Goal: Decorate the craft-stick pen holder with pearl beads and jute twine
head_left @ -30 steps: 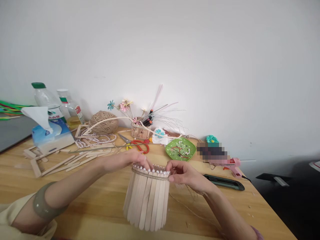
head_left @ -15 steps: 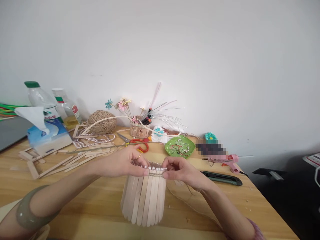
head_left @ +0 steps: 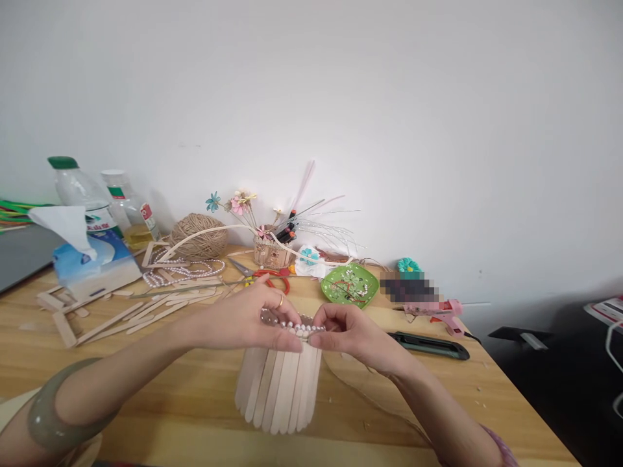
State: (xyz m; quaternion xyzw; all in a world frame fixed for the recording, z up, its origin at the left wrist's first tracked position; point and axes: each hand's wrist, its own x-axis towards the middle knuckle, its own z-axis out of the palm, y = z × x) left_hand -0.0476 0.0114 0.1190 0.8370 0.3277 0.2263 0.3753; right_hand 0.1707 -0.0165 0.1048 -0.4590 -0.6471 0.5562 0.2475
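A pot of pale craft sticks stands upright on the wooden table, narrow end up, with pearl beads round its top rim. My left hand is closed over the rim from the left, thumb outside and fingers behind the beads. From the right, my right hand pinches thin twine at the rim; the thumb and fingertips partly hide the exact grip. Loose twine trails beneath my right hand across the table.
Behind lie scissors, a green bead dish and a small flower pot. Loose sticks, a tissue box and a twine ball are left. Rightward are a box cutter and a pink glue gun.
My left thumb has slid right along the rim, closer to my right thumb. The pot's lower edge has shifted slightly left and up. Both hands stay at the rim.
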